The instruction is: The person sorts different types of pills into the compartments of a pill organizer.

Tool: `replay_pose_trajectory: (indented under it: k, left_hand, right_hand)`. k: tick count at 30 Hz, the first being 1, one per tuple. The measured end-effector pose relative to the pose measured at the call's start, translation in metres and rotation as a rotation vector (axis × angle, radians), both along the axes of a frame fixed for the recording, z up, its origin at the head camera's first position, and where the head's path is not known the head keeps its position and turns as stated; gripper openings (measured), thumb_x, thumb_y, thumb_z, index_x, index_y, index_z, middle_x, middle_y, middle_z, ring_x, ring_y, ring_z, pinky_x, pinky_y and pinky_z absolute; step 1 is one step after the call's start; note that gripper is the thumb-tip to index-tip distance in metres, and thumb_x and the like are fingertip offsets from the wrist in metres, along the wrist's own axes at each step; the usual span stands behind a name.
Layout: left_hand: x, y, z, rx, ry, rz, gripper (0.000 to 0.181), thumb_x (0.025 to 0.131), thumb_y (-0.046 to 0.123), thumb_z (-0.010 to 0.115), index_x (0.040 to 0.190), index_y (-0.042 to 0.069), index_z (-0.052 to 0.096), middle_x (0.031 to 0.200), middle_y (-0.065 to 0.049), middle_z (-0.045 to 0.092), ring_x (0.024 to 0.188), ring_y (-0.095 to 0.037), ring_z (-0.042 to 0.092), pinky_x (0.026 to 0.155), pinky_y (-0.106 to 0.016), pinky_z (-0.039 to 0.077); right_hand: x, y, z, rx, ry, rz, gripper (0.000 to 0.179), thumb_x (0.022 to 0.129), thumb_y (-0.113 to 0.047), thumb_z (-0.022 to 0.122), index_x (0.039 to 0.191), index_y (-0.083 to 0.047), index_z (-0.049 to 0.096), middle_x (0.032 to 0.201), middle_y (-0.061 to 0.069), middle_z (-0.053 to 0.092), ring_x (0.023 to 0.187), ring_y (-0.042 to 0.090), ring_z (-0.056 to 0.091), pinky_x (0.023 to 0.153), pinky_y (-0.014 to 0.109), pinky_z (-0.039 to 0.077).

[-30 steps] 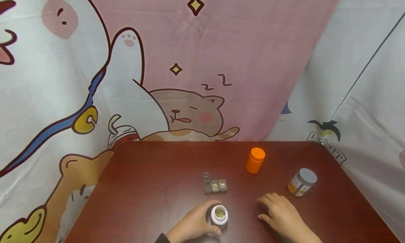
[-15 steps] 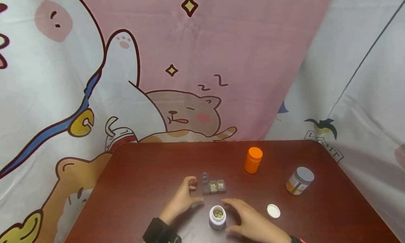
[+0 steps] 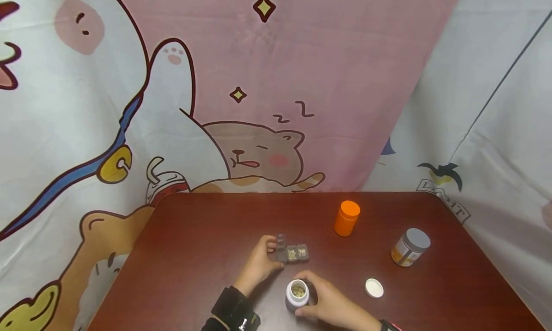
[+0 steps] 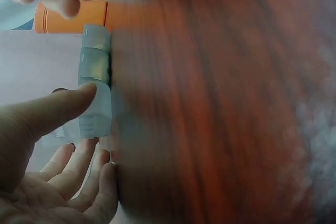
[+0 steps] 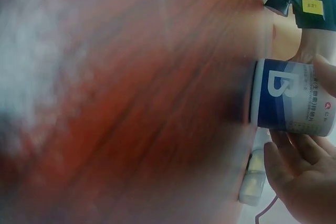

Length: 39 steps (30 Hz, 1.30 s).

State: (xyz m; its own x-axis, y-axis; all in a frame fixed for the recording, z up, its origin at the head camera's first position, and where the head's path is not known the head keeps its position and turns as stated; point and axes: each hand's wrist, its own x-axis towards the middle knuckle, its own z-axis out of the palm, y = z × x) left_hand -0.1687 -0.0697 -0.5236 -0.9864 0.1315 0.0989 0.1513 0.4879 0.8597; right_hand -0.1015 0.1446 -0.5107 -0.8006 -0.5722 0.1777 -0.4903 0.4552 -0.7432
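A small see-through pill box [image 3: 297, 254] lies mid-table, its left compartment's lid swung open. Pale tablets show in its two right compartments. My left hand [image 3: 257, 268] holds the box's left end, thumb on the near side and fingers beyond; the left wrist view shows the thumb against the clear pill box [image 4: 96, 103]. Just in front stands a white and blue pill bottle [image 3: 296, 303], uncapped, with tablets inside. My right hand [image 3: 331, 305] grips it from the right. In the right wrist view the bottle [image 5: 294, 97] is between thumb and fingers.
A white cap [image 3: 373, 288] lies right of my right hand. Behind it stand an orange bottle [image 3: 347, 219] and a grey-lidded jar [image 3: 410, 247] on the dark red table [image 3: 207, 225]. A printed cloth [image 3: 345, 82] hangs behind the table.
My left hand has let go of the pill bottle and moved up-left to take hold of the pill box. My right hand has left the cap and moved left onto the bottle.
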Motion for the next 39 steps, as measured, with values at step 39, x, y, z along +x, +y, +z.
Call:
replay_pose_trajectory:
  k: [39]
  left_hand:
    - [-0.008, -0.002, -0.002, 0.004, -0.071, -0.050, 0.058, 0.062, 0.007, 0.084, 0.113, -0.002, 0.056, 0.098, -0.010, 0.063, 0.092, -0.026, 0.059, 0.079, -0.038, 0.049]
  right_hand:
    - [-0.083, -0.017, 0.019, 0.327, 0.506, -0.199, 0.061, 0.062, -0.021, 0.086, 0.118, -0.016, 0.063, 0.105, -0.003, 0.053, 0.094, 0.016, 0.051, 0.080, 0.036, 0.047]
